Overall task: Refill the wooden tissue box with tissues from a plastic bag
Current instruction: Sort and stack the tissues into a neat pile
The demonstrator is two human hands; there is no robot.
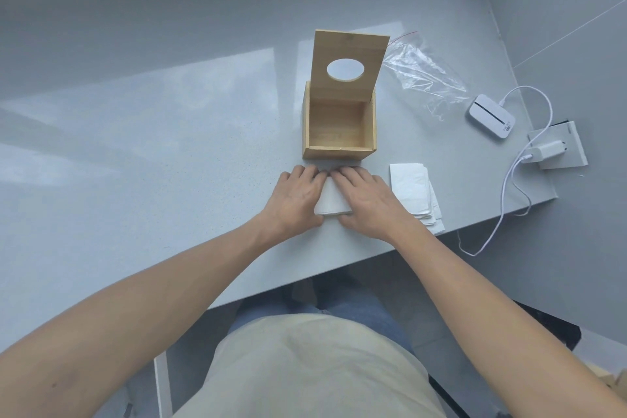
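Left hand: my left hand (298, 195) lay flat on the left half of the tissue stack (334, 202), fingers straight and pressing down, thumb at the near edge.
Right hand: my right hand (364, 200) lay the same way on the right half, fingers straight, fingertips nearly meeting those of the left hand at the far edge. Neither hand was curled round anything.
Tissue stack: it sat on the desk (169, 163) under both palms, only a white wedge showing between them; how thick it was I could not tell.
Box: the wooden box (339, 132) stood just beyond my fingertips, straight ahead, lid (349, 64) tipped up at the far side with its oval hole showing, and the inside looked bare.
Key relation: the box mouth lay directly forward of both hands and slightly higher, and both hands were about equally near it. So I judged the stack had to be lifted up and over the near wall, then lowered in.
Spare tissues: a second pile (415, 195) lay just to the right of my right hand, apart from it.
Plastic bag: the bag (424, 71) lay beyond and right of the box, flat and seemingly empty.
Other things: a small white device (492, 120), its cable (509, 187) and a plug (549, 151) sat far right.
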